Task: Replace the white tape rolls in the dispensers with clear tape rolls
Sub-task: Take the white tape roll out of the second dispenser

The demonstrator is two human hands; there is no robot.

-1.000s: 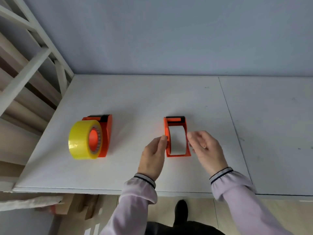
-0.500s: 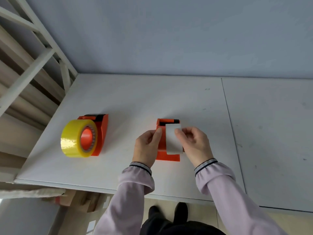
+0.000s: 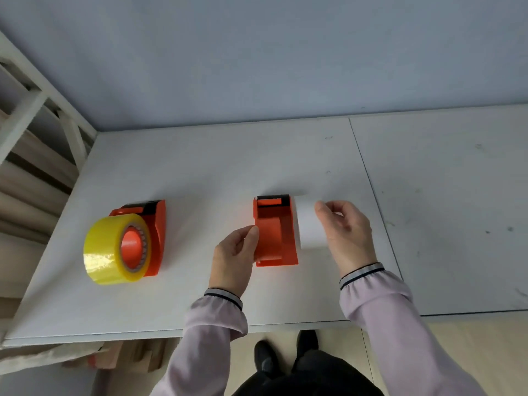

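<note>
With the left hand (image 3: pixel 233 257) pinching the dispenser (image 3: pixel 275 231) at frame centre, the right hand (image 3: pixel 347 234), closed on the white roll (image 3: pixel 310 227), should lift it clear sideways.

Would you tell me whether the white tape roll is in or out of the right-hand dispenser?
Out: the right hand holds the white tape roll beside the dispenser, whose orange hub is bare.

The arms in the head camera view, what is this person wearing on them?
Both arms wear loose pale lilac sleeves. Each ends in a gathered cuff with dark and white stripes, at the left wrist and the right wrist. The left hand and right hand are bare.
</note>
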